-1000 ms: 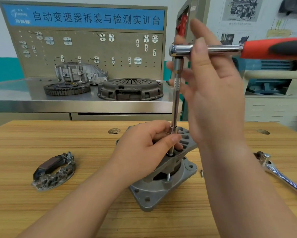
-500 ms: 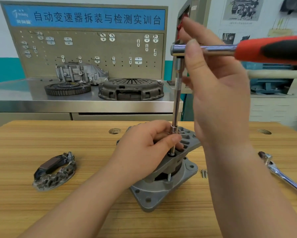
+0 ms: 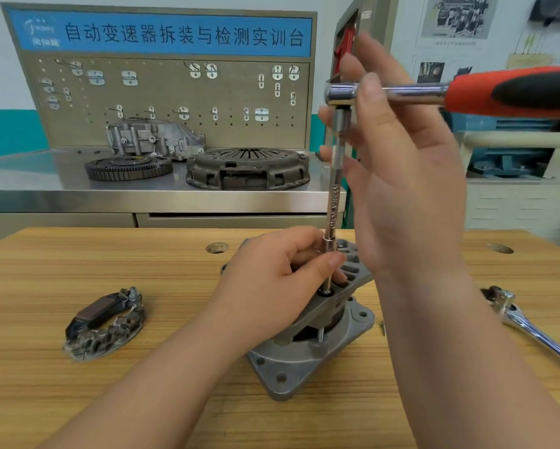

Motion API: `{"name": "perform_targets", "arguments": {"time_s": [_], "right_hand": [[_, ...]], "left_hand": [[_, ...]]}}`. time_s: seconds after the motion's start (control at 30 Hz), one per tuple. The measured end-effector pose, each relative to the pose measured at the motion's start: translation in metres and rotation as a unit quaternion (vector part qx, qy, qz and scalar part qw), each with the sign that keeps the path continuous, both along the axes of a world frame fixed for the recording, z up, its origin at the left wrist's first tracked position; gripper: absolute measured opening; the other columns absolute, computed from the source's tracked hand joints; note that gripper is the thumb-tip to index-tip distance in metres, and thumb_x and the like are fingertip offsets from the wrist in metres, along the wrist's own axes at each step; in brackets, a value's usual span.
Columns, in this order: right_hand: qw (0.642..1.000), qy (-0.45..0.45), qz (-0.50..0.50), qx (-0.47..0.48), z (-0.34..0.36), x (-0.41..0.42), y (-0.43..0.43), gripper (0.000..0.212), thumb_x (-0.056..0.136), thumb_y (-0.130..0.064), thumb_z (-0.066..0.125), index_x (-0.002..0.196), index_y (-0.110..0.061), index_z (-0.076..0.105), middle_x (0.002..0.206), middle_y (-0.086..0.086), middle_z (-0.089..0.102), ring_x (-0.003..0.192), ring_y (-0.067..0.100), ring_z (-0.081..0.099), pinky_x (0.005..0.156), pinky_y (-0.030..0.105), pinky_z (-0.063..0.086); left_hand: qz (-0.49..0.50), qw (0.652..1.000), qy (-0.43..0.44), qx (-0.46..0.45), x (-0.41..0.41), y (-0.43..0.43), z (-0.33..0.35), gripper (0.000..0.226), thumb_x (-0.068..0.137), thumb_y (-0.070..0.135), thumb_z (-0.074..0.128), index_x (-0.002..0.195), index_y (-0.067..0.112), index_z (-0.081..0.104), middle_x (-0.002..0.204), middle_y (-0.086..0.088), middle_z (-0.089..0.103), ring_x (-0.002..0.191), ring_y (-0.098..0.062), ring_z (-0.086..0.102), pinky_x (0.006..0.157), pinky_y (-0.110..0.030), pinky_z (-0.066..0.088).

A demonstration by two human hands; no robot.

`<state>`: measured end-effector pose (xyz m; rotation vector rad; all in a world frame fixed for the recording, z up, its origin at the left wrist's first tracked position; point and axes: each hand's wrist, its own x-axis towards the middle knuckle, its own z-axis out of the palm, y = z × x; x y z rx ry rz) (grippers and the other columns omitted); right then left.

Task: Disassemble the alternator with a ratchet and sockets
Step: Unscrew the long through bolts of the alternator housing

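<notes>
Clutch cover (image 3: 247, 168), flywheel (image 3: 128, 168), pegboard (image 3: 162, 92), steel bench (image 3: 77, 193)

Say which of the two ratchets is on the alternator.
The red-handled ratchet, atop the long extension seated in the alternator; the chrome ratchet lies untouched on the table.

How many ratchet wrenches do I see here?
2. A red-handled ratchet sits atop the extension bar, held by the right hand; a chrome ratchet lies on the wooden bench at far right. Others may be out of view.

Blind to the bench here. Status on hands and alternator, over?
Left hand pinches extension bar low, tip on alternator. Right hand holds ratchet near its head. Spare ratchet lies aside, nothing blocking.
</notes>
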<state>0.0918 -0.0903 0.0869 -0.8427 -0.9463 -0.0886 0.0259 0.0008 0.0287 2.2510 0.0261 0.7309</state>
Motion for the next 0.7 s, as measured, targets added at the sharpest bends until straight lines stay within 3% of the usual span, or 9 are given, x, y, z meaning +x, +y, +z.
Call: {"name": "perform_targets", "arguments": {"time_s": [0.1,0.23,0.3,0.43,0.53,0.63,0.7], "right_hand": [[0.998,0.020,0.054,-0.003,0.0021,0.0008,-0.0025,0.025,0.100,-0.029,0.043,0.118,-0.023,0.060,0.125,-0.002,0.066,0.098,0.023,0.070,0.085,0.028,0.052],[0.978,0.120,0.159,-0.056,0.0029,0.0023,-0.0044,0.042,0.105,-0.043,0.024,0.121,-0.021,0.056,0.100,-0.002,0.075,0.081,0.022,0.073,0.072,0.027,0.056],[0.984,0.116,0.126,-0.048,0.0018,0.0012,-0.0026,0.037,0.104,-0.041,0.031,0.123,-0.023,0.057,0.105,-0.002,0.074,0.084,0.021,0.072,0.073,0.028,0.054],[1.000,0.015,0.028,-0.003,0.0008,-0.0007,-0.0016,0.026,0.096,-0.027,0.050,0.120,-0.028,0.062,0.128,-0.002,0.065,0.109,0.022,0.065,0.090,0.033,0.051],[0.997,0.028,0.074,-0.008,0.0029,-0.0001,-0.0040,0.027,0.101,-0.031,0.040,0.121,-0.027,0.058,0.132,-0.003,0.062,0.099,0.023,0.071,0.080,0.029,0.051],[0.988,0.087,0.120,-0.040,0.0036,0.0033,-0.0066,0.038,0.105,-0.040,0.026,0.125,-0.024,0.054,0.113,-0.005,0.072,0.091,0.024,0.073,0.080,0.031,0.053],[0.991,0.095,0.090,-0.040,0.0039,0.0037,-0.0071,0.037,0.105,-0.040,0.030,0.125,-0.024,0.056,0.111,-0.002,0.073,0.088,0.022,0.072,0.076,0.030,0.053]], "left_hand": [[-0.004,1.000,-0.005,-0.009,-0.0005,-0.0011,-0.0004,0.023,0.092,0.040,0.054,0.089,0.022,0.067,0.079,0.020,0.073,0.072,-0.013,0.068,0.073,-0.042,0.054],[-0.021,1.000,0.002,-0.009,-0.0022,-0.0028,0.0009,0.022,0.086,0.041,0.047,0.087,0.030,0.066,0.083,0.019,0.073,0.081,-0.007,0.069,0.079,-0.043,0.053],[-0.018,1.000,0.000,-0.004,-0.0018,-0.0024,0.0010,0.020,0.088,0.038,0.050,0.086,0.026,0.066,0.082,0.019,0.073,0.078,-0.010,0.069,0.078,-0.044,0.054],[-0.005,1.000,-0.001,-0.014,-0.0002,-0.0008,-0.0007,0.014,0.092,0.030,0.056,0.087,0.023,0.067,0.080,0.020,0.073,0.074,-0.010,0.068,0.076,-0.041,0.054],[-0.009,1.000,-0.006,-0.023,-0.0006,-0.0005,-0.0018,0.014,0.092,0.030,0.057,0.090,0.020,0.068,0.080,0.017,0.074,0.081,-0.004,0.069,0.081,-0.041,0.053],[-0.018,1.000,-0.005,-0.019,-0.0012,-0.0008,-0.0021,0.017,0.095,0.033,0.054,0.094,0.023,0.068,0.083,0.017,0.074,0.082,0.000,0.068,0.079,-0.037,0.054],[-0.021,1.000,-0.004,-0.010,-0.0008,-0.0003,-0.0023,0.013,0.096,0.031,0.054,0.094,0.027,0.067,0.083,0.018,0.074,0.080,0.002,0.067,0.074,-0.030,0.053]]}}
